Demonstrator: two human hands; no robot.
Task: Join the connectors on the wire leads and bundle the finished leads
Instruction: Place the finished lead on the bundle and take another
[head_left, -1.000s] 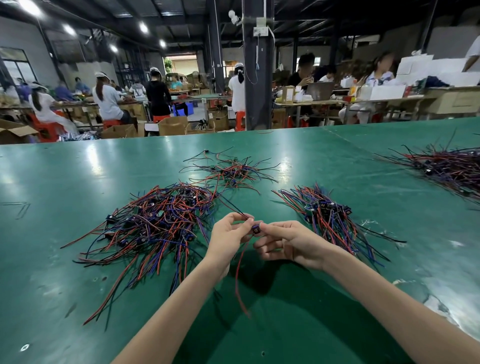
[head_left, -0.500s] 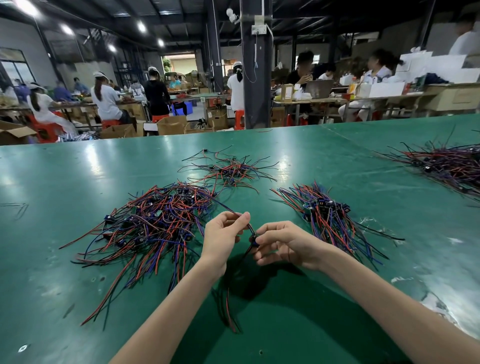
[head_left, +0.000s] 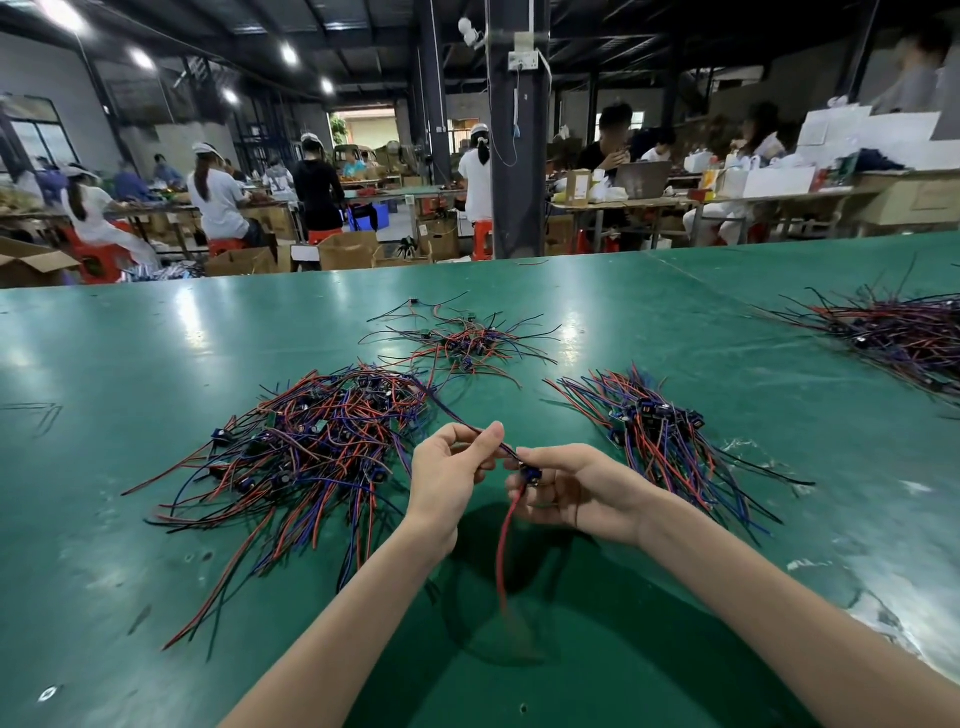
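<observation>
both hands meet above the near middle of the green table (head_left: 156, 353). the left hand (head_left: 447, 467) has its fingers curled, thumb and forefinger pinching a dark lead (head_left: 457, 415) that runs up and away to the left toward the large pile of leads (head_left: 311, 441). the right hand (head_left: 576, 493), fingers also curled, pinches a small blue connector (head_left: 531, 474) at its fingertips, just beside the left thumb; the dark lead reaches this connector, though whether the parts are fully seated cannot be told. a red lead (head_left: 503, 545) hangs down from the connector between the two wrists, its lower end blurred. the large pile, a tangle of red, blue and black wires with small blue connectors, lies left of the hands. a tidier pile of leads (head_left: 660, 436) lies just right of the right hand, its wires fanned toward the near edge. a small loose pile (head_left: 462, 343) sits farther back, between the two, and another heap (head_left: 904, 332) lies well apart at the far right edge. beyond the table, seated and standing workers (head_left: 218, 202) are at other benches.
</observation>
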